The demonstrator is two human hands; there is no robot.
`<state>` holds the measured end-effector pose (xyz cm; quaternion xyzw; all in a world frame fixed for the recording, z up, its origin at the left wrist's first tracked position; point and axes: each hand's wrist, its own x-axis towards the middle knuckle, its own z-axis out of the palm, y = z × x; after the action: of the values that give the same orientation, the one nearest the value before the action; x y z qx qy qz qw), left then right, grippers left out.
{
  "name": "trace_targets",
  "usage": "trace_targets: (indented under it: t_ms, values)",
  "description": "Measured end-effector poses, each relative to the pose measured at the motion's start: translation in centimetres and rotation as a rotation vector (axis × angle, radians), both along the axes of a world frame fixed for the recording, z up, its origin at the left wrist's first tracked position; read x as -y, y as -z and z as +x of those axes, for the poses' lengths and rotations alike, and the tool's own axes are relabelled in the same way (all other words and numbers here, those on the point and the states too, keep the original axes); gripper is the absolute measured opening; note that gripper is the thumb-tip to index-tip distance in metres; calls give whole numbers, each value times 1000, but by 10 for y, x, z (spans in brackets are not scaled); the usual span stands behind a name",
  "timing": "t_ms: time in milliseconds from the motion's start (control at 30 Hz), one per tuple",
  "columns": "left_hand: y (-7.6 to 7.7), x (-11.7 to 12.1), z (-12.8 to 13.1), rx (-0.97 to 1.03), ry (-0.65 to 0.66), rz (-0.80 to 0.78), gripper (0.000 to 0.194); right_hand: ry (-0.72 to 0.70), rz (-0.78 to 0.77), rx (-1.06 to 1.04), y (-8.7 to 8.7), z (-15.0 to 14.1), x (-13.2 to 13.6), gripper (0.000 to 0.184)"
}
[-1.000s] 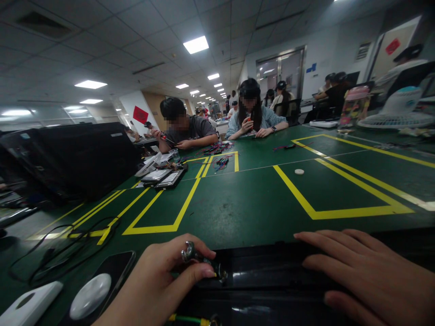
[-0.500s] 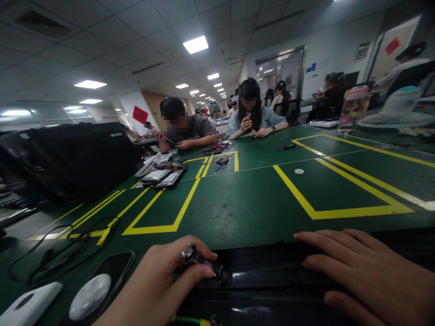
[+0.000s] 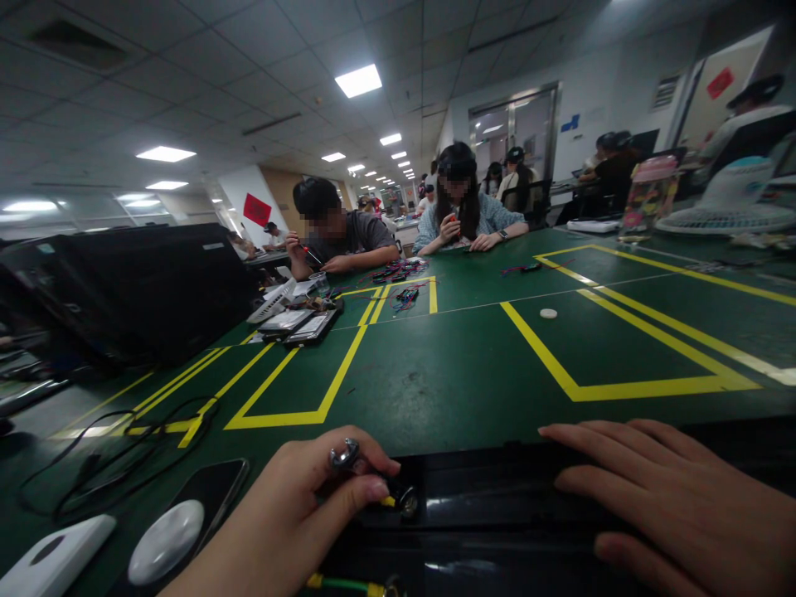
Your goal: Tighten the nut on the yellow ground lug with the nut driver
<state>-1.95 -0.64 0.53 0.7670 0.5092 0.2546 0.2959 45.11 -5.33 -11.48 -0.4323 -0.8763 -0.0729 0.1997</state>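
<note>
Green counter (image 3: 435, 373) stretching away under rows of ceiling lights, yellow tape lines running across it, two people bent over wires at its far side. Along the near edge, a black case (image 3: 528, 506) lying flat. Left hand (image 3: 279, 514) closed in a pinch on a short black tool (image 3: 373, 481) with a metal ring end, the tool's far end sitting over the case. Right hand (image 3: 672, 497) lying open on the case, holding nothing. Just left of the case, a black phone (image 3: 211, 489) lying with a round white object (image 3: 166, 541) on it, a black cable (image 3: 118, 456) looping beyond.
</note>
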Motion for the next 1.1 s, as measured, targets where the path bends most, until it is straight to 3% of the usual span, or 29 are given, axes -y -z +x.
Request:
trace_targets:
  t_ms: [133, 267, 367, 533, 633, 800, 967, 1100]
  values:
    - [-3, -5, -3, 114, -18, -71, 21, 36, -63, -249, -7, -12, -3, 61]
    - [-7, -12, -8, 312, -142, -206, 29, 43, -65, -270, -11, -18, -5, 67]
    - [-7, -14, -9, 362, -199, -182, 28, 45, -60, -257, -8, -15, -4, 66]
    - [-9, -4, 1, 168, -138, 35, 14, -5, 9, 16, 0, 1, -1, 47]
    - [-20, 7, 12, 70, -147, 31, 13, -16, 54, 118, 3, 7, -1, 49]
    - [-34, 16, 22, -9, -143, 4, 10, -5, -6, -74, 2, 2, -2, 43]
    - [-22, 11, 16, -20, -99, 8, 12, 48, -52, -249, -7, -19, -7, 63]
    - [-18, 10, 14, -7, -55, 46, 11, 51, -50, -252, -9, -25, -8, 65]
